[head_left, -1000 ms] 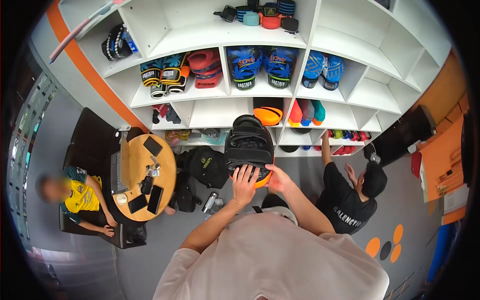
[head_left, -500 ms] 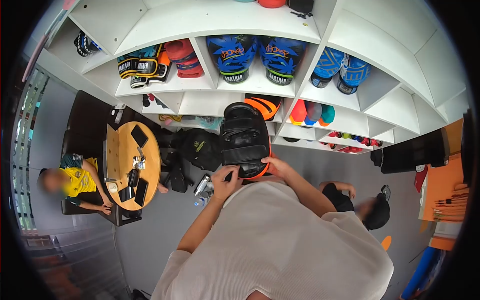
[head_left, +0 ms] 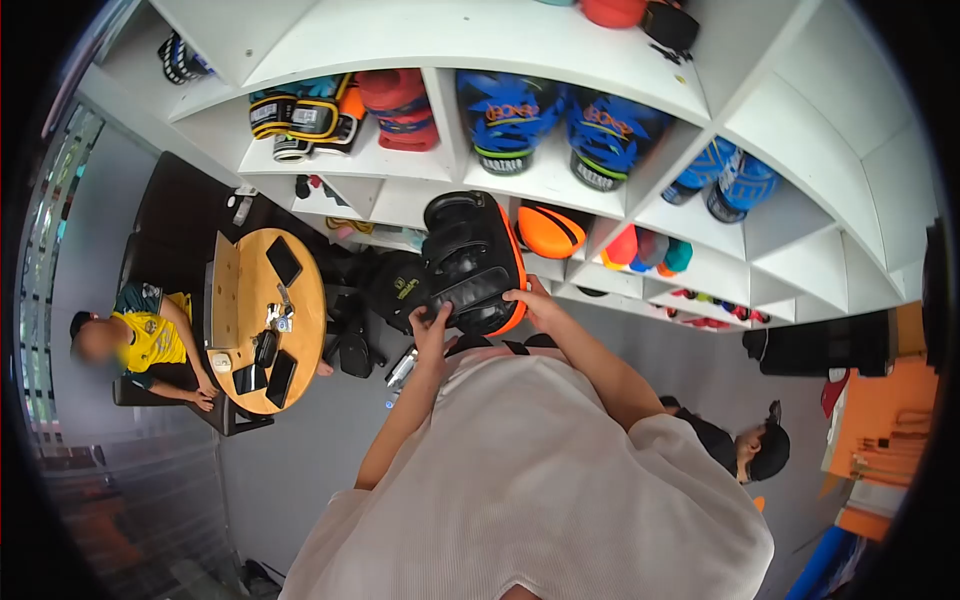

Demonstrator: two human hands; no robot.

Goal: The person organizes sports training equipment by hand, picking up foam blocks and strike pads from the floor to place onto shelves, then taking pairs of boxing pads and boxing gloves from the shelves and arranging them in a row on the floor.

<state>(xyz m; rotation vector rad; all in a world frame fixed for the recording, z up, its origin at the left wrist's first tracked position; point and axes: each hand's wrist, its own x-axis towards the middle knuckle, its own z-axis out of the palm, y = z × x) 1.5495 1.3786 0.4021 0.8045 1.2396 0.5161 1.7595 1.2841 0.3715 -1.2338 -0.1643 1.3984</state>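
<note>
Head view, looking forward and down past the wearer's pale shirt [head_left: 560,470]: two bare hands are at a thick black strike pad [head_left: 475,255] with a bright orange edge. It is held up in front of the body, tilted, with its strapped side showing. The right hand [head_left: 540,308] is at its lower right, fingers clamped on the pad's orange edge, the thumb lying on the black side. The left hand [head_left: 430,330] is at the lower left corner, its thumb and a finger a little apart; whether they grip the pad or only touch it, I cannot tell.

Beyond the pad stands a white shelf unit [head_left: 480,45]. A rounded orange pad [head_left: 550,232] with black stripes sits in a low compartment, close to the right of the held one. Higher up are large blue-and-black gloves [head_left: 510,120], with red gear [head_left: 398,105] to their left and lighter blue gloves [head_left: 745,188] to their right.

A black backpack [head_left: 392,285] is on the floor behind the left hand. Further left, a person in yellow [head_left: 155,340] sits by a round wooden bench [head_left: 305,320] carrying dark flat devices [head_left: 283,262]. At lower right is a person in a black cap [head_left: 770,452].
</note>
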